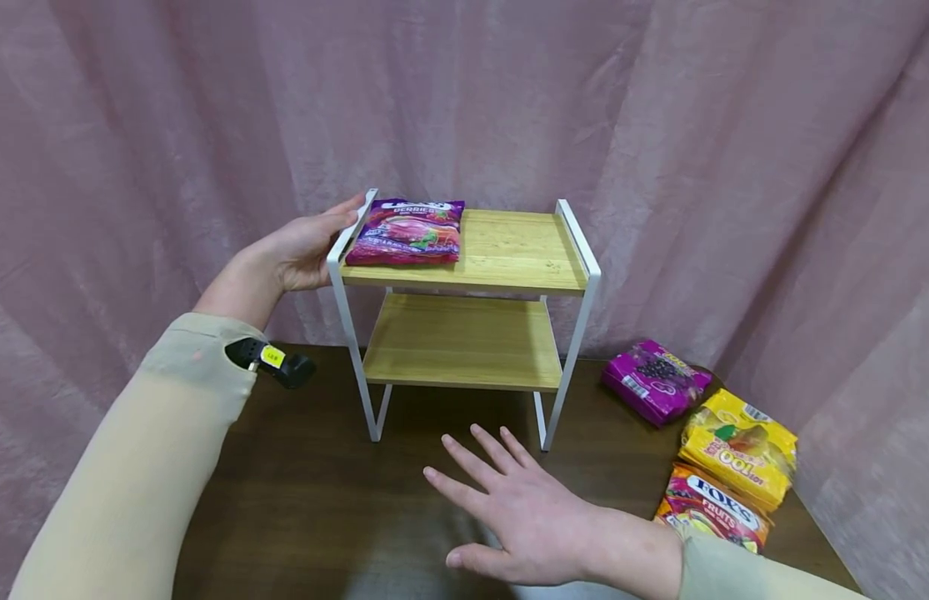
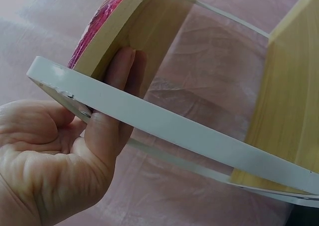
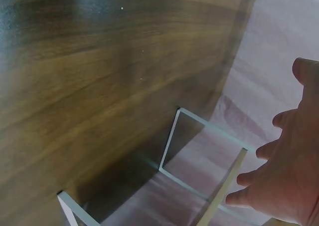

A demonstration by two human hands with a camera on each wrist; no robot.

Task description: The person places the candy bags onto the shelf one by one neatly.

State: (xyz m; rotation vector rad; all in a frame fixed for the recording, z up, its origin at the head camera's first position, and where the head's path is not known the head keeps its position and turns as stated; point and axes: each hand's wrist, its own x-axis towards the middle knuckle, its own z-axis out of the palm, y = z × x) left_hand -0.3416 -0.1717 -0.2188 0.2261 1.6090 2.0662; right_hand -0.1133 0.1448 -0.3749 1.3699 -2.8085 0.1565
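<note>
A small two-tier shelf rack with white metal side frames and light wood boards stands on the table. My left hand grips its upper left side; in the left wrist view, fingers curl past the white frame and under the top board. A purple-pink Fox's Berries candy bag lies on the left part of the top board, close to that hand. In front of the rack, my right hand hovers palm down above the table, fingers spread and holding nothing. The lower board carries nothing.
At the right of the dark wooden table lie a purple grape candy bag, a yellow candy bag and an orange-red Fox's Fruits bag. A pink curtain hangs behind and along the sides.
</note>
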